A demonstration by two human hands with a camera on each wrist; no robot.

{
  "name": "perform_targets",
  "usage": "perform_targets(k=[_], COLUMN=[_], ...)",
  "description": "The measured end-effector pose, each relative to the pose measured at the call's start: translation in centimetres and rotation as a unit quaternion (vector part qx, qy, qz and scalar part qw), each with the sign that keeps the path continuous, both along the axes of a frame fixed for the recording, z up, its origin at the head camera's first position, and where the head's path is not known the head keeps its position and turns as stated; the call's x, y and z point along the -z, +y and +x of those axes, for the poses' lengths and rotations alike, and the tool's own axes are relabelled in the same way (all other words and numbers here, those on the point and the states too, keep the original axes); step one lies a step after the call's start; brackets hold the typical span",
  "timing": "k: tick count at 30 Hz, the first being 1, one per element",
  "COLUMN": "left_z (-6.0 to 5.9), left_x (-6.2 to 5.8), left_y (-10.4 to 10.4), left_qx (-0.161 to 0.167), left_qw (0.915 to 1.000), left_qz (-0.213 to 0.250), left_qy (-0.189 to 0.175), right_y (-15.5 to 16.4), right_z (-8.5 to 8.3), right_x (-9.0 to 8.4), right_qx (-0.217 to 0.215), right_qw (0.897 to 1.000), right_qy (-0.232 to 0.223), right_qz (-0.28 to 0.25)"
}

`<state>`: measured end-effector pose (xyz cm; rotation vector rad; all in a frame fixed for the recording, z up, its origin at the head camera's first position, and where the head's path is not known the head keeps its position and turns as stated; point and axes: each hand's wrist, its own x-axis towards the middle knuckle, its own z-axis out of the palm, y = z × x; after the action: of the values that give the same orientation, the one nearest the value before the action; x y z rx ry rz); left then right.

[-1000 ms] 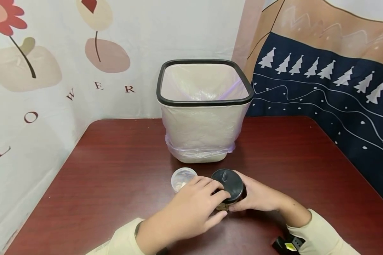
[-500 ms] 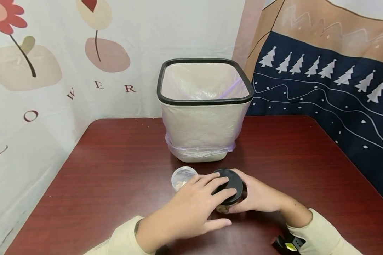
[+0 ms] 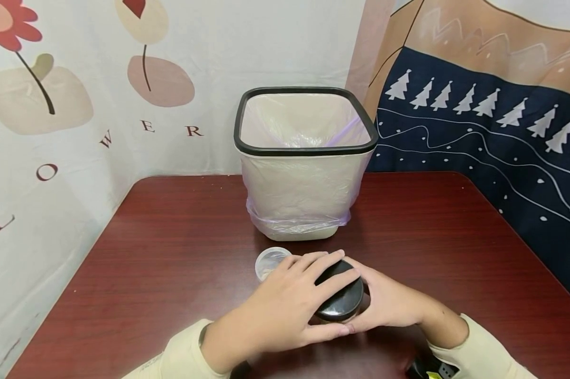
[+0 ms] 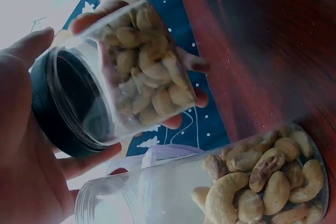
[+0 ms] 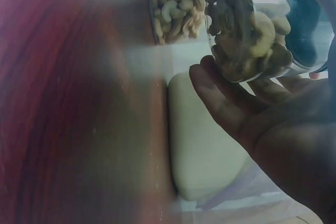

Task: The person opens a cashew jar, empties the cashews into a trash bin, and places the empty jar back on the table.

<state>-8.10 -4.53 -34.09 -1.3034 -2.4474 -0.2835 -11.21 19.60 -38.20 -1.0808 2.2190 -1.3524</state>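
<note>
A clear jar of cashews (image 4: 149, 69) with a black screw lid (image 3: 340, 300) is held between both hands, tilted, in front of the bin. My left hand (image 3: 285, 310) spans the lid from above, its fingers over the top and its thumb at the near edge. Around the jar's clear side, my right hand (image 3: 391, 300) grips with thumb and fingers. Just beyond my left hand stands a second clear jar (image 4: 168, 182), lidless and partly filled with cashews; in the head view my left hand hides part of it.
A cream bin (image 3: 296, 195) with a black rim and a purplish liner stands at the back of the dark red table (image 3: 171, 237). A black device with a yellow mark (image 3: 432, 371) shows by the right sleeve. Printed cloths hang behind.
My left hand has slid further across the lid, and its thumb has come in against the near side. The lidded jar has tipped and shifted slightly toward me, with my right hand holding it throughout.
</note>
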Motion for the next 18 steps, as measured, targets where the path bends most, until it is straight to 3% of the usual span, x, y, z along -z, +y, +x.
perform_targets(k=[6, 12, 18], left_z=[-0.20, -0.48, -0.52], left_x=[-0.08, -0.17, -0.30], left_y=[0.05, 0.22, 0.43], left_qx=[0.020, 0.038, 0.046], left_qw=[0.9984, 0.9924, 0.9863], left_qz=[0.043, 0.092, 0.131], left_qy=[0.030, 0.071, 0.089], right_y=[-0.15, -0.10, -0.87], right_z=[0.61, 1.13, 1.07], right_x=[-0.35, -0.15, 0.10], right_qx=[0.018, 0.010, -0.075], right_qw=[0.999, 1.000, 0.995], right_qy=[0.034, 0.013, -0.007], right_qz=[0.012, -0.018, -0.072])
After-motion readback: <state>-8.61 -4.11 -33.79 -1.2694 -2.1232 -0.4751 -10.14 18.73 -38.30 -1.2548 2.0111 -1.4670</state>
